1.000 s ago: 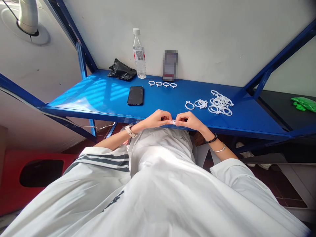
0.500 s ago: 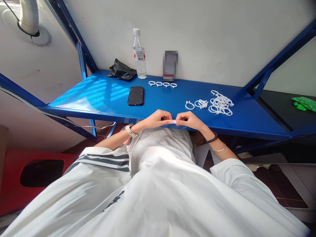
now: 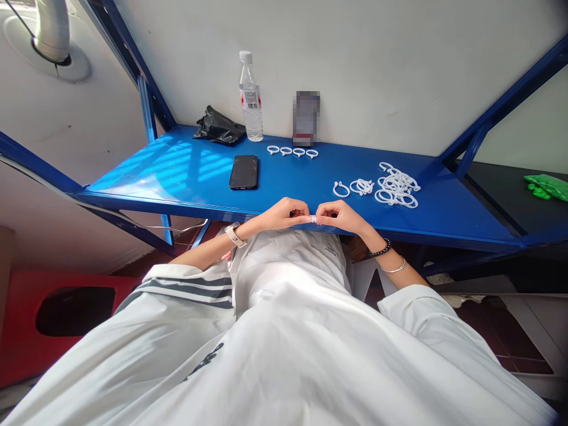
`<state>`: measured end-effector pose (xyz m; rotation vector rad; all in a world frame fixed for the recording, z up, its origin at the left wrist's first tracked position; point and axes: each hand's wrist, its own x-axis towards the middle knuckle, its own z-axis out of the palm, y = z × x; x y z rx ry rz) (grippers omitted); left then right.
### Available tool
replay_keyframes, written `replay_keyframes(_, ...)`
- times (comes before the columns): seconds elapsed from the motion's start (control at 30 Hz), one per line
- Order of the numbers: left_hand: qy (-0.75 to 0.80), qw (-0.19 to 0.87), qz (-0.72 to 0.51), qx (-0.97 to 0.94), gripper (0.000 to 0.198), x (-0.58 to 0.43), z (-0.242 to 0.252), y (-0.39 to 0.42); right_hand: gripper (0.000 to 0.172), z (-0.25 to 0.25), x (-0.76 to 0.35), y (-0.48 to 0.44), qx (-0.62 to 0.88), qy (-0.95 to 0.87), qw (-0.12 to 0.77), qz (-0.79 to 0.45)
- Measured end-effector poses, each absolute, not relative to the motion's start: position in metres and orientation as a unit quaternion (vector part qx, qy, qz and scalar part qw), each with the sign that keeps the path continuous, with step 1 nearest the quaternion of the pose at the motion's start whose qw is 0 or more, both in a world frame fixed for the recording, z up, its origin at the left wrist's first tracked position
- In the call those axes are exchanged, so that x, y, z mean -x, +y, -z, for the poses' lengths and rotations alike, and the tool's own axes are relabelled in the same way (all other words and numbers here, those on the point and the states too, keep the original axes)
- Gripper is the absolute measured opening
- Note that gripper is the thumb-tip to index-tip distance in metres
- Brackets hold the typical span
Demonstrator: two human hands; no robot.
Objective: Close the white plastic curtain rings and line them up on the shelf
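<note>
The left hand (image 3: 284,214) and right hand (image 3: 341,216) meet at the near edge of the blue table (image 3: 279,190), above the lap. Thumb and fingertips of each are closed on a small white part (image 3: 313,219), one hand at either end. The fingers cover most of the part; its full shape cannot be told.

White rings lie in several places on the table. Four form a row (image 3: 299,155) at the back, set side by side. To the right, a single ring (image 3: 341,196) lies nearest the right hand, then a small cluster (image 3: 362,187), then a larger, overlapping pile (image 3: 396,184).

A phone (image 3: 244,172) lies flat left of centre, screen dark. Behind the row, a pixelated device (image 3: 306,118) stands against the wall (image 3: 377,77). A capped bottle (image 3: 251,97) stands upright beside a crumpled black bag (image 3: 217,125). The left wrist bears a watch (image 3: 235,235); the right, a bead bracelet (image 3: 380,248) and a bangle (image 3: 394,265).
</note>
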<state>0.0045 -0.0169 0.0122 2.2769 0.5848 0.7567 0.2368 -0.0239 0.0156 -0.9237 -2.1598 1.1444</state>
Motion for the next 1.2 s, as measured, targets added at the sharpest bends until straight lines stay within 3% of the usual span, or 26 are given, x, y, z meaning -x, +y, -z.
replay_keyframes(0.33,0.222,0.337,-0.285,-0.869,0.052,-0.0043,-0.0124,-0.0168,0.04,-0.0156,-0.2381,-0.0232,0.329,-0.779,0.298,-0.443)
replay_keyframes(1.2,0.229,0.362,-0.311,-0.849,0.045,-0.0046,-0.0079,-0.0155,0.036,-0.0091,-0.2373,-0.0209,0.329,-0.768,0.315,-0.451)
